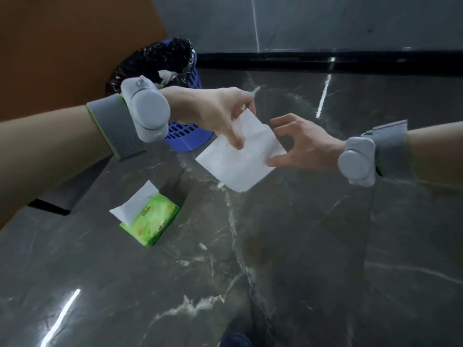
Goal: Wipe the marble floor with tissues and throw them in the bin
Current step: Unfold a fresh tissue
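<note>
nearest, a green tissue pack [149, 222] is seen lying on the marble floor [288, 259], one sheet sticking up; its small red logo cannot be read. above the floor a tissue [240, 159] is pinched by the left hand [215, 113]; the right hand [303, 144], fingers spread, touches its right edge. farthest, left of the hands, the bin [185, 136] is seen.
</note>
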A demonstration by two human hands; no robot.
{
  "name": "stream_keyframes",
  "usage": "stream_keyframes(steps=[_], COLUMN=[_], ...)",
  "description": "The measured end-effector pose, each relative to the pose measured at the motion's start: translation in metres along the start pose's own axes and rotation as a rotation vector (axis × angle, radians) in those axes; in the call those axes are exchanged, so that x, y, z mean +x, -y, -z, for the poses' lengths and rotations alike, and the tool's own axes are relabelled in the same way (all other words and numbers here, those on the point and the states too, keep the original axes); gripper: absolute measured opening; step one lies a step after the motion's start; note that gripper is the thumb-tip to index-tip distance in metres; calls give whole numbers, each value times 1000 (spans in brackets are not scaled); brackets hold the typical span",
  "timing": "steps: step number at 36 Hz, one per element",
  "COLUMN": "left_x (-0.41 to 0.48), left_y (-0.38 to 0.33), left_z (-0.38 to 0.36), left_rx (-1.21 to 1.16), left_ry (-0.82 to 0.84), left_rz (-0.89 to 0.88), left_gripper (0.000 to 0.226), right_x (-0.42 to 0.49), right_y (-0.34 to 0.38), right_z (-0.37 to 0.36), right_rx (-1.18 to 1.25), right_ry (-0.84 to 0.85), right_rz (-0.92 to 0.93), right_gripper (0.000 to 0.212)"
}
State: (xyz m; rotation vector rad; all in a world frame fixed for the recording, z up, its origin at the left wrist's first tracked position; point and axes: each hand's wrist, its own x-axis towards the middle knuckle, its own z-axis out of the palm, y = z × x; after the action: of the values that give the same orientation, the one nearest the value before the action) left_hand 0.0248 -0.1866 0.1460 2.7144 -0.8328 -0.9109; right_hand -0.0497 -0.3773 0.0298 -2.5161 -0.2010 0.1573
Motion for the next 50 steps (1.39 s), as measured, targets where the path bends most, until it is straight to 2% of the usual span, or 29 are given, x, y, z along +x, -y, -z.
stream_keyframes(steps=[2, 5, 7, 9, 13, 15, 18, 20, 24, 26, 28, 32, 35, 38, 40, 45, 47, 50], left_x=[4, 14, 20, 26, 26, 23, 21, 21, 23, 26, 28, 34, 37, 38, 39, 44, 47, 54], left_y=[2, 6, 11, 14, 12, 7, 2, 2, -6, -7, -5, 11, 31, 52, 63, 78, 79, 77], left_z=[-1, -6, -11, -17, -33, -43, -60, -71, -91, -96, -95, -83, -74, -75, -81, -107, -118, -136], left_rx=[-40, -24, 25, 94, 120, 34, -148, -302, -481, -502, -421, 76, 292, 305, 314, 341, 299, 241], left_ry=[-40, -151, -263, -326, -264, -166, 8, 71, 69, 52, 46, -159, -290, -362, -383, -320, -316, -312], left_rz=[4, 1, 9, -10, -47, -42, -44, -75, -125, -102, -84, -42, 9, 46, 73, 107, 87, 53], left_gripper=[62, 64, 56, 58, 92, 98, 83, 70, 44, 30, 22, 13, 32, 32, 26, 21, 19, 39], right_x=[-3, -8, -7, -7, -8, -9, -10, -12, -21, -24, -25, -24, -27, -28, -28, -20, -15, -4], right_y=[-5, -9, -9, -11, -11, -8, -2, 3, 3, 0, -4, -15, -25, -37, -47, -61, -63, -64], right_z=[3, 8, 10, 11, 10, 13, 16, 17, 20, 19, 18, 20, 22, 16, 11, 6, 3, 3], right_rx=[-25, 7, 99, 248, 372, 373, 415, 447, 471, 450, 429, 258, -34, -241, -374, -609, -635, -628], right_ry=[-30, -22, 10, 23, 23, 11, 5, 29, 69, 76, 75, 149, 231, 342, 413, 485, 492, 471], right_rz=[-32, -70, -91, -141, -163, -146, -140, -133, -155, -171, -187, -203, -192, -172, -90, 163, 173, 91], right_gripper=[35, 29, 22, 12, 31, 32, 16, 14, 22, 21, 14, 14, 26, 37, 41, 56, 60, 65])
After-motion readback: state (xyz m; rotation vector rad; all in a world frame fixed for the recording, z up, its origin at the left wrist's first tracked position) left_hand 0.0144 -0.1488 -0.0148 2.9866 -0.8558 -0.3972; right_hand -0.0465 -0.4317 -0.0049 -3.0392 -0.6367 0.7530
